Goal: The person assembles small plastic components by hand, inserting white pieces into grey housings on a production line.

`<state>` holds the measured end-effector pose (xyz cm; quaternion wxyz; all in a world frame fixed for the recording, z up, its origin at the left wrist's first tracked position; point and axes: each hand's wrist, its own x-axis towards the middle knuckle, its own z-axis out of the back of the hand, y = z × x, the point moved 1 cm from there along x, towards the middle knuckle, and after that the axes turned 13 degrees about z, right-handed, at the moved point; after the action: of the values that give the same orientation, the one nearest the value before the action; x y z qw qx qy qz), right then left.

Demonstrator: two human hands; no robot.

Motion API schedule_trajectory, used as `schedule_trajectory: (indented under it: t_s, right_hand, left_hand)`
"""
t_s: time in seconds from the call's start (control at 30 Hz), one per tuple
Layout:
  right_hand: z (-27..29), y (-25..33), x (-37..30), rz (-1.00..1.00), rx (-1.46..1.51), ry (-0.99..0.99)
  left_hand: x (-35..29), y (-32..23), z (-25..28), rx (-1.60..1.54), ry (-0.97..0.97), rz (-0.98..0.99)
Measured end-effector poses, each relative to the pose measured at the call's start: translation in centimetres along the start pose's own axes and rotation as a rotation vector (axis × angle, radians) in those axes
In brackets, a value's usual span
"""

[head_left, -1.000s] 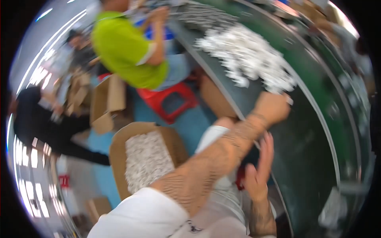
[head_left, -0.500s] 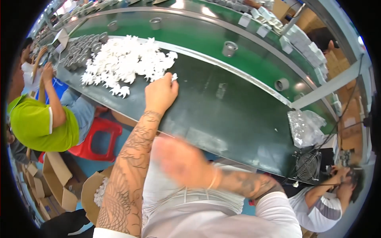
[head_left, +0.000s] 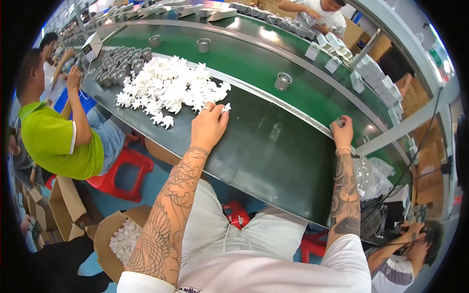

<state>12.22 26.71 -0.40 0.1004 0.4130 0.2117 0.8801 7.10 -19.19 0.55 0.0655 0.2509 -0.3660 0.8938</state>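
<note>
At the near edge of a heap of small white pronged plastic parts (head_left: 171, 83), my left hand (head_left: 209, 126) is closed. One white plastic part (head_left: 226, 108) shows between its thumb and forefinger. Far to the right, my right hand (head_left: 344, 132) reaches over the conveyor's edge. Its fingers are wrapped round a grey cylindrical cup-like part (head_left: 338, 122), mostly hidden by the hand. Other grey cup-like parts stand apart on the green conveyor belt (head_left: 244, 61), one (head_left: 283, 81) to the left of my right hand.
Many grey parts (head_left: 117, 66) are massed left of the white heap on the dark worktable (head_left: 264, 161). A clear plastic bag (head_left: 373, 171) and a fan (head_left: 373, 219) lie at the right. A carton (head_left: 105, 244) holds white pieces. Co-workers sit left, right and across; a metal post (head_left: 391, 142) stands beside the belt.
My right hand has swung from in front of my body out to the conveyor at the right and closed on a grey part there. My left hand stays by the white heap.
</note>
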Motion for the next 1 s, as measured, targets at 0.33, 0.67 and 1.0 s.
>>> schedule_trajectory:
  t_s: [0.33,0.67,1.0]
  right_hand:
    - [-0.4,14.3,-7.7,-0.359,0.969,0.085]
    - [0.7,20.8,-11.9,-0.412,1.266,0.672]
    - [0.8,20.6,-11.9,-0.341,1.161,0.715]
  left_hand:
    - [-6.8,-4.5,-1.4,-0.907,0.462,0.485]
    - [-10.5,-8.3,0.9,-0.800,0.618,0.104]
    - [-11.3,-8.4,0.5,-0.667,0.418,0.070]
